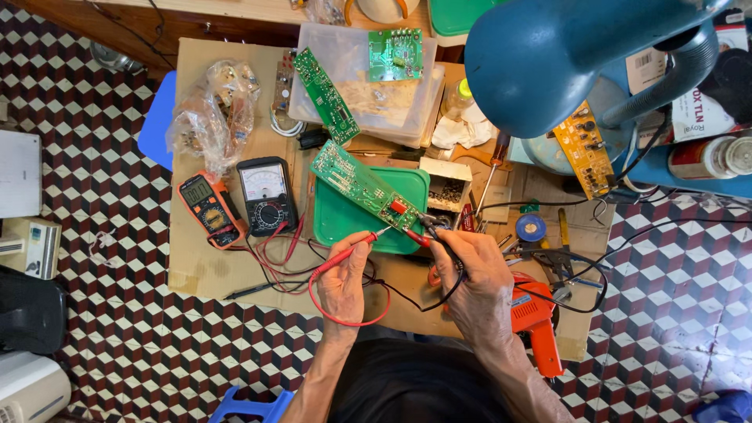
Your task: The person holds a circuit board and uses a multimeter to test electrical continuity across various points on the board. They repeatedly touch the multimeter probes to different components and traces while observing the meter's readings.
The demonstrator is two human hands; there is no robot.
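Fingers of left hand (342, 280) pinching red probe (349, 252); right hand (470, 278) black probe (435, 233); lamp (548, 59) over bench.

My left hand (342, 276) and right hand (470, 278) pinch probes over the long green board (362, 186). Just beyond that grip I'm hemmed in — the green lid (337, 223) beneath, a small parts box (444, 185) to its right. Left of the grip, red leads (278, 262) and two meters (239, 200) block passage. Right, an orange tool (536, 317) crowds close. Bare cardboard (200, 266) far left offers room — well apart.
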